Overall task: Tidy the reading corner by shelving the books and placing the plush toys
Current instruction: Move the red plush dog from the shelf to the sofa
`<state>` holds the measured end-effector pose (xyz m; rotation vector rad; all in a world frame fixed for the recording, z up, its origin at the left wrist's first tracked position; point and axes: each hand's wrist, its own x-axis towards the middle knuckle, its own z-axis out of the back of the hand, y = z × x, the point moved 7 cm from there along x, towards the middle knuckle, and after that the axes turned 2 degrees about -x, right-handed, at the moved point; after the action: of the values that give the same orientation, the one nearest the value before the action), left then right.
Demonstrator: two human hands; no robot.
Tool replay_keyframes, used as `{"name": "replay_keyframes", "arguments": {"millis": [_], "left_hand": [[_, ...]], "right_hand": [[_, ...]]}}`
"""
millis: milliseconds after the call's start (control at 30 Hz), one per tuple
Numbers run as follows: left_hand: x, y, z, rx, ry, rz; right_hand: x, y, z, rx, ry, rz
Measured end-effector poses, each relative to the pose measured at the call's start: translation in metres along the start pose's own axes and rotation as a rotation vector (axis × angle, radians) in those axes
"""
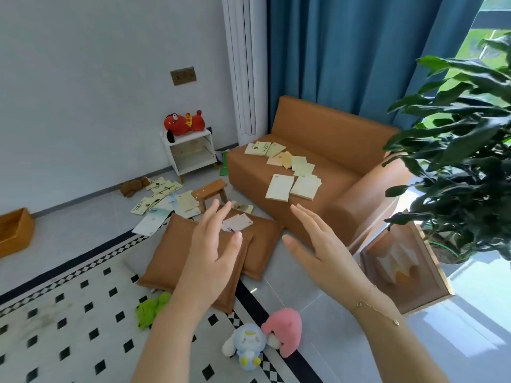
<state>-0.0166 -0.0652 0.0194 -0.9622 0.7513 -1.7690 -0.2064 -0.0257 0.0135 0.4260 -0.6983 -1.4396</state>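
My left hand (214, 250) and my right hand (318, 247) are raised in mid-air with fingers straight, holding nothing, above two brown cushions (171, 255). Several pale books lie on the brown sofa seat (293, 172), and more are strewn on the floor (160, 194) by the wall. One book (237, 222) rests on the cushions. A red plush (184, 124) sits on top of the small white shelf (190, 150). A green plush (150, 308), a blue-and-white plush (247, 346) and a pink plush (284, 330) lie on the rug near me. A brown plush (132, 186) lies against the wall.
A small wooden stool (210, 192) stands between the floor books and the sofa. An orange box (13, 230) sits at the far left. A framed picture (403, 266) leans beside a large potted plant (464, 150) at right. Blue curtains (359, 51) hang behind the sofa.
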Motion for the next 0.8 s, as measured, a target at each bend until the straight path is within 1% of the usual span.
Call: {"name": "replay_keyframes", "arguments": {"millis": [67, 133, 200, 333, 400, 500, 633, 700, 800], "left_hand": [[0.016, 0.007, -0.006, 0.004, 0.007, 0.058], [0.029, 0.019, -0.007, -0.002, 0.003, 0.098], [0.05, 0.031, -0.009, -0.011, 0.007, 0.115], [0.103, 0.065, -0.005, -0.026, -0.034, 0.141], [0.129, 0.086, -0.001, -0.022, -0.023, 0.162], [0.162, 0.108, 0.012, -0.027, -0.049, 0.187], [0.18, 0.125, 0.035, -0.058, -0.051, 0.234], [0.185, 0.132, 0.051, -0.048, -0.075, 0.239], [0.177, 0.15, 0.086, -0.041, -0.175, 0.301]], "right_hand": [[0.018, -0.012, -0.003, 0.029, -0.001, -0.013], [0.036, -0.017, -0.011, 0.001, 0.024, -0.005], [0.06, -0.023, -0.021, 0.002, 0.043, 0.005], [0.125, -0.025, -0.036, -0.021, 0.077, 0.033], [0.156, -0.02, -0.048, -0.029, 0.088, 0.039], [0.196, -0.01, -0.065, 0.002, 0.129, 0.072], [0.231, 0.011, -0.086, 0.033, 0.159, 0.119], [0.247, 0.024, -0.097, 0.07, 0.161, 0.148], [0.268, 0.046, -0.127, 0.08, 0.217, 0.209]]}}
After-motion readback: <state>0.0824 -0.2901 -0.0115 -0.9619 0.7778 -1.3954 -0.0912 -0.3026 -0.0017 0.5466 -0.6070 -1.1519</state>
